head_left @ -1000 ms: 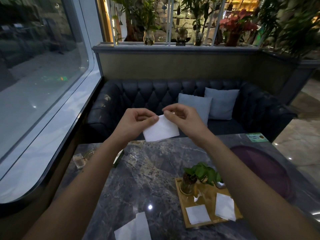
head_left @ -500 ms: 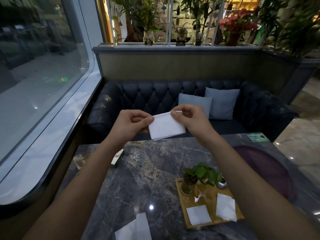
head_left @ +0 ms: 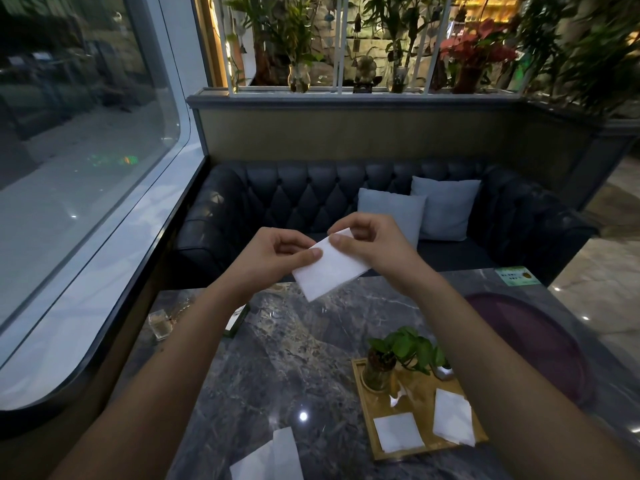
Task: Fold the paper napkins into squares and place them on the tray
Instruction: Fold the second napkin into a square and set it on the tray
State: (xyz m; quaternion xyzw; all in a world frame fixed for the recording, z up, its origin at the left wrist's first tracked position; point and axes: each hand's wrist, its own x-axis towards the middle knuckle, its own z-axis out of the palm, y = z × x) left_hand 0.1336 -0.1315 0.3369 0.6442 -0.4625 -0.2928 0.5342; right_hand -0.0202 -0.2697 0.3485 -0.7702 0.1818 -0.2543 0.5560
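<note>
Bare marble tabletop [head_left: 284, 358] left of the tray [head_left: 360, 403]; potted plant [head_left: 398, 355] crowding the tray's far corner.

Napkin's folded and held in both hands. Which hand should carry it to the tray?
Right, probably. The wooden tray lies on the right half of the table, close beside the right forearm. The right hand already pinches the napkin at its top edge. The left hand would have to cross over.
</note>
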